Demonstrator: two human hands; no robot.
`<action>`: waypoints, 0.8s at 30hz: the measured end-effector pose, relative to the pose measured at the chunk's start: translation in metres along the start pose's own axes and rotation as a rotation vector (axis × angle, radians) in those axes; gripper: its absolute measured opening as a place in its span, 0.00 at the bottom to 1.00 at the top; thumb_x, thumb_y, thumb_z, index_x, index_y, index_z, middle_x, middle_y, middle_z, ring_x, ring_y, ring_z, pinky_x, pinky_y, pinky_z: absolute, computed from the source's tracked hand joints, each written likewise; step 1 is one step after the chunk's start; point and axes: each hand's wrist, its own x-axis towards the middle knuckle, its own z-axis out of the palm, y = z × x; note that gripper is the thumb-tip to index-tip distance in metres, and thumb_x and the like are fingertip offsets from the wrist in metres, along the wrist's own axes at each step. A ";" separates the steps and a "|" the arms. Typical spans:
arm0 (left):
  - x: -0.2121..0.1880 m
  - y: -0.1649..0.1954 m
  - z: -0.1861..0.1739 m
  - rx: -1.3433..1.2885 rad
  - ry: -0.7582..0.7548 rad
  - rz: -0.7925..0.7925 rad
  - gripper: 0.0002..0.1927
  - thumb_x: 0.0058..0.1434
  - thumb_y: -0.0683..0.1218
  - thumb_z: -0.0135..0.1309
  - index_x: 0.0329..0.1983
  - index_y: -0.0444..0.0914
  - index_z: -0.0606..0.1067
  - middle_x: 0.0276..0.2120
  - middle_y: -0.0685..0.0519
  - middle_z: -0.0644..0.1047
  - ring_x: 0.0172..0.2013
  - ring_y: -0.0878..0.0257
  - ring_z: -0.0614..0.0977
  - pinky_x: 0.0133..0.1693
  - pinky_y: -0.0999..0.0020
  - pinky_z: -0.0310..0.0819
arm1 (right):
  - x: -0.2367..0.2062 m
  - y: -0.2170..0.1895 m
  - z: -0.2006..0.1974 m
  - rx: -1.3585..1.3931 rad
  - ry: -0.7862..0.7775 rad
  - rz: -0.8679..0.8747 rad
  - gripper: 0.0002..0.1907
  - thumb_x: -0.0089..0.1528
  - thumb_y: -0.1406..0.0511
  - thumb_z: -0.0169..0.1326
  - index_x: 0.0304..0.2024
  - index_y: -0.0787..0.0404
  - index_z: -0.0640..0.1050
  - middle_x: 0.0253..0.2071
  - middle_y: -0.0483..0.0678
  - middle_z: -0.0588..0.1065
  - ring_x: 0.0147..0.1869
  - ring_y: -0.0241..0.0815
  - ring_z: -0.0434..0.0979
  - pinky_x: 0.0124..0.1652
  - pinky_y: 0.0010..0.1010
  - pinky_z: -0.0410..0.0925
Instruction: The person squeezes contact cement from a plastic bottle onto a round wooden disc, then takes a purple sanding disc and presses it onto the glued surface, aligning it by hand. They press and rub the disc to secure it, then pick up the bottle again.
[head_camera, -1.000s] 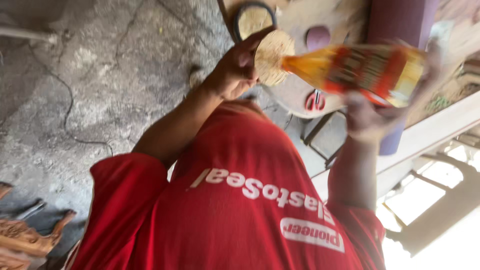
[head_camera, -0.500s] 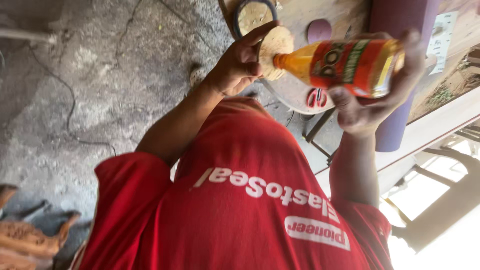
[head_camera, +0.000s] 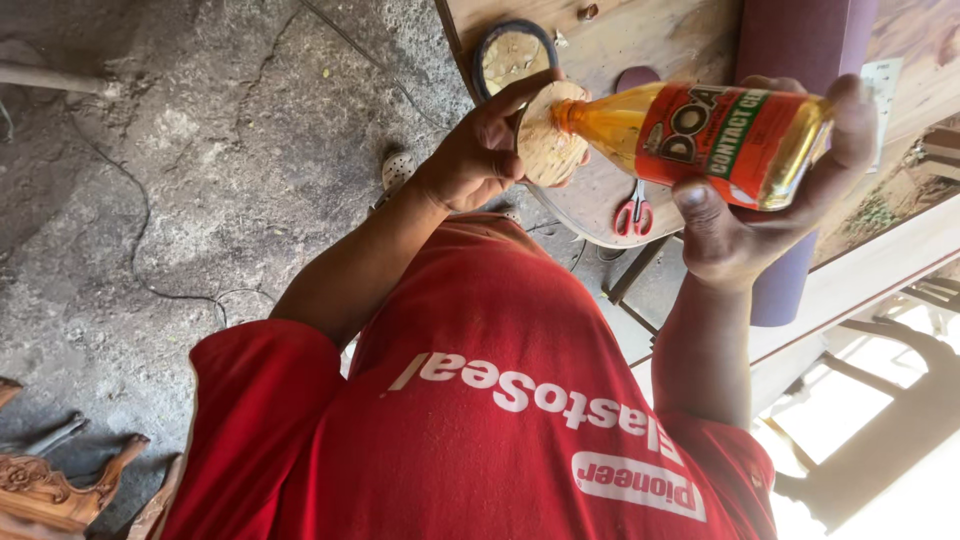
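My left hand (head_camera: 468, 165) holds a small round tan disc (head_camera: 543, 150) by its edge, face toward the bottle. My right hand (head_camera: 745, 225) grips a clear plastic bottle of amber liquid with a red and green label (head_camera: 720, 140). The bottle lies nearly level, and its orange nozzle touches the middle of the disc. Both hands are raised in front of my red shirt (head_camera: 480, 420), above the edge of a wooden tabletop (head_camera: 655, 40).
On the tabletop lie a round dark-rimmed tin (head_camera: 513, 55) and red-handled scissors (head_camera: 632, 212). A purple cylinder (head_camera: 800, 45) stands behind the bottle. Cracked concrete floor (head_camera: 200, 150) fills the left, with a sandal (head_camera: 398, 170) and a carved wooden piece (head_camera: 40, 490).
The bottle has swung from a tilt to nearly level in my right hand. Its nozzle stays at the disc, which my left hand keeps holding.
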 end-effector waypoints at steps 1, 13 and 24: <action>0.000 0.001 0.000 0.009 -0.012 0.012 0.54 0.56 0.45 0.74 0.80 0.43 0.54 0.71 0.47 0.66 0.65 0.46 0.75 0.63 0.47 0.76 | -0.002 0.001 -0.001 0.005 0.013 0.007 0.54 0.59 0.59 0.71 0.76 0.58 0.51 0.56 0.55 0.71 0.54 0.48 0.75 0.53 0.36 0.72; 0.006 -0.003 -0.006 -0.032 0.115 0.095 0.54 0.57 0.42 0.74 0.80 0.43 0.54 0.69 0.47 0.68 0.68 0.53 0.72 0.70 0.52 0.70 | -0.008 0.005 -0.012 -0.141 -0.198 0.118 0.48 0.61 0.61 0.72 0.73 0.59 0.55 0.62 0.57 0.70 0.59 0.47 0.75 0.56 0.35 0.73; 0.015 -0.004 -0.009 0.045 0.105 0.078 0.54 0.54 0.42 0.76 0.79 0.40 0.57 0.68 0.47 0.69 0.70 0.54 0.71 0.72 0.54 0.70 | -0.007 -0.005 -0.006 -0.211 -0.107 0.011 0.51 0.58 0.56 0.71 0.73 0.60 0.55 0.58 0.54 0.71 0.56 0.47 0.77 0.53 0.36 0.74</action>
